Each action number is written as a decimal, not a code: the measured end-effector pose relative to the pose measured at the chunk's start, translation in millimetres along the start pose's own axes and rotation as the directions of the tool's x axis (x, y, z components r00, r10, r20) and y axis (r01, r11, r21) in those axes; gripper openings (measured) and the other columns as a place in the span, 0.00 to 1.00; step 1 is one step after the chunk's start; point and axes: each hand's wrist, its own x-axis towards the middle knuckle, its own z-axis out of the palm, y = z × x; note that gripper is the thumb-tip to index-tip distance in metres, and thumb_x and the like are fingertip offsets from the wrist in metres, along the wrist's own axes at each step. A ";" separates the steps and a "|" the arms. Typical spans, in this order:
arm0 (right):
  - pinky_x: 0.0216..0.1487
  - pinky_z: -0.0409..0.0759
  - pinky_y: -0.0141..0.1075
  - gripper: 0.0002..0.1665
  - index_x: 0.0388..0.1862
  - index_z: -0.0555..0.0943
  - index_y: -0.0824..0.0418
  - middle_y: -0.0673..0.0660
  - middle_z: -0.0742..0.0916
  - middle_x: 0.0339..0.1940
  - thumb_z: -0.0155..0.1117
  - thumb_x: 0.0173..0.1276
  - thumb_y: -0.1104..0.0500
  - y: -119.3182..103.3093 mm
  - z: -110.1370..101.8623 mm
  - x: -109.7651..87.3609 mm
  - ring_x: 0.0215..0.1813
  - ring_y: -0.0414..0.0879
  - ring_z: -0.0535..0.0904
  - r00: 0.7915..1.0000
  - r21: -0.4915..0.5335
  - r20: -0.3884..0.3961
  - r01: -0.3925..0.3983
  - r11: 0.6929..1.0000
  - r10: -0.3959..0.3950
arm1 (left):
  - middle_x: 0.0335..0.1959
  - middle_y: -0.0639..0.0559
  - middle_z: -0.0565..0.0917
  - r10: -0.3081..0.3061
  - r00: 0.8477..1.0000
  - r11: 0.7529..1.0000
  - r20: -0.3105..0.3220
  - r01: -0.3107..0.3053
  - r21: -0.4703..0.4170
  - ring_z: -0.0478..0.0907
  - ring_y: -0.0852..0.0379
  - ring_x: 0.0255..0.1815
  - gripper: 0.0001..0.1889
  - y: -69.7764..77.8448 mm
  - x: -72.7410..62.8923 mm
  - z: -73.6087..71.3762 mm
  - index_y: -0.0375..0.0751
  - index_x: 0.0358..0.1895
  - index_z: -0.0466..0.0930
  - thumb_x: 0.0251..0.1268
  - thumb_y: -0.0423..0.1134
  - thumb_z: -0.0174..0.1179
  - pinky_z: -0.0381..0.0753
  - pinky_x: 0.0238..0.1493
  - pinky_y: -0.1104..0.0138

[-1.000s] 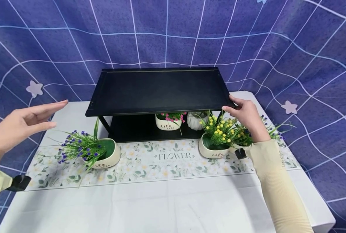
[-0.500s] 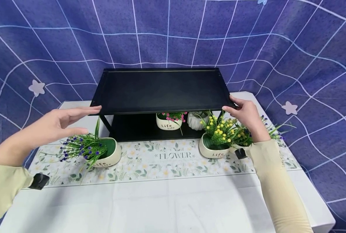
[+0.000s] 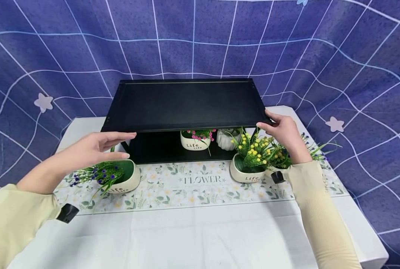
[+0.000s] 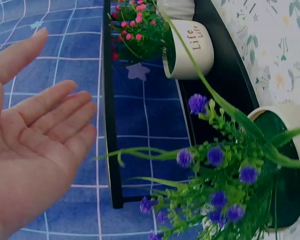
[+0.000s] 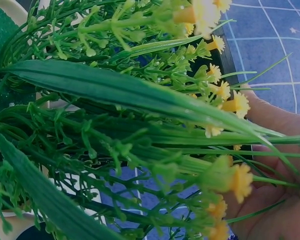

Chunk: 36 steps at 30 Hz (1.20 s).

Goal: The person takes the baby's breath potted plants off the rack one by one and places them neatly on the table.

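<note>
My right hand point(image 3: 283, 129) grips the front right corner of the black two-tier shelf point(image 3: 186, 104), thumb on the near edge. In the right wrist view, yellow flowers and long leaves partly cover that hand point(image 5: 275, 190). My left hand point(image 3: 89, 151) hovers above the purple-flowered pot point(image 3: 127, 183), before the shelf's front left corner. Its fingers are nearly straight and hold nothing; the left wrist view shows the bare palm point(image 4: 35, 145) beside the shelf edge. On the lower tier stand a pink-flowered pot point(image 3: 194, 142) and a grey-white ribbed pot point(image 3: 227, 140).
A yellow-flowered pot point(image 3: 247, 170) stands before the shelf's right end, with another flowered pot point(image 3: 280, 160) beside it, partly behind my right arm. A floral runner marked FLOWER point(image 3: 200, 190) crosses the white table point(image 3: 200, 239). Blue gridded cloth point(image 3: 193, 37) hangs behind.
My left hand has moved right from beyond the shelf's left side, to in front of its front left corner and over the purple-flowered pot. The right hand stays on its corner.
</note>
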 end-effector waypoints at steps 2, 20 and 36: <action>0.30 0.73 0.29 0.41 0.73 0.65 0.51 0.69 0.85 0.52 0.63 0.65 0.40 -0.1 0.1 0.0 0.30 0.31 0.81 1.000 -0.003 0.000 -0.004 1.000 0.004 | 0.74 0.45 0.66 -0.024 0.999 1.000 0.020 0.024 0.000 0.60 0.40 0.74 0.32 1.5 2.3 3.1 0.45 0.72 0.64 0.67 0.45 0.61 0.67 0.68 0.53; 0.31 0.73 0.27 0.41 0.73 0.65 0.51 0.68 0.84 0.55 0.63 0.65 0.39 3.6 0.0 -0.6 0.34 0.40 0.85 1.000 0.006 -0.007 -0.019 1.000 0.019 | 0.72 0.31 0.64 -0.099 0.994 0.992 0.036 0.101 -0.069 0.60 0.33 0.73 0.36 1.6 28.4 51.3 0.29 0.70 0.62 0.66 0.46 0.62 0.64 0.70 0.45; 0.32 0.74 0.28 0.42 0.73 0.65 0.51 0.68 0.85 0.54 0.63 0.64 0.38 3.1 1.9 2.0 0.41 0.52 0.87 1.000 0.003 -0.010 -0.010 1.000 0.010 | 0.71 0.34 0.66 -0.131 0.968 0.962 -0.212 0.073 -0.263 0.66 0.39 0.71 0.33 -10.2 42.2 91.7 0.31 0.72 0.61 0.67 0.40 0.61 0.68 0.69 0.53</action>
